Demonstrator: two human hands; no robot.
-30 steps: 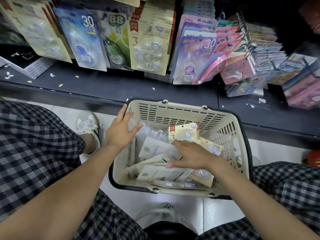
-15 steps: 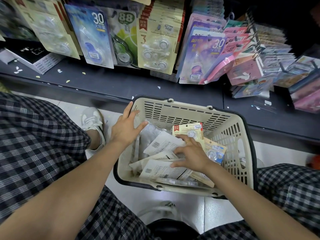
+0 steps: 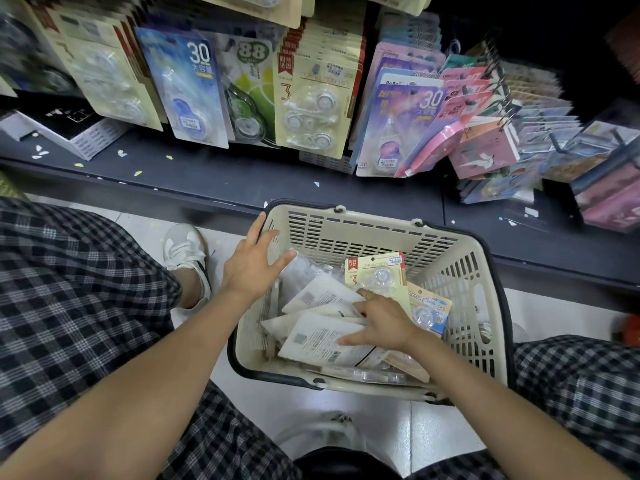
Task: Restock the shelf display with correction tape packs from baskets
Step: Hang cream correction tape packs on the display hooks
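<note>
Below the shelf (image 3: 214, 174), the basket (image 3: 460, 271) rim is touched by the flat, relaxed left hand (image 3: 252, 268); face-down packs (image 3: 322, 337) are pressed under the spread right hand (image 3: 384, 323).

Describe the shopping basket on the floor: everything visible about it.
The basket looks like cream plastic with slotted walls and a dark rim, its handles folded down. It sits upright on the pale tiled floor between the person's knees, in front of the dark shelf base. Correction tape packs fill it, many face down. The left hand rests on its left rim; the right hand reaches inside, onto the packs.
</note>
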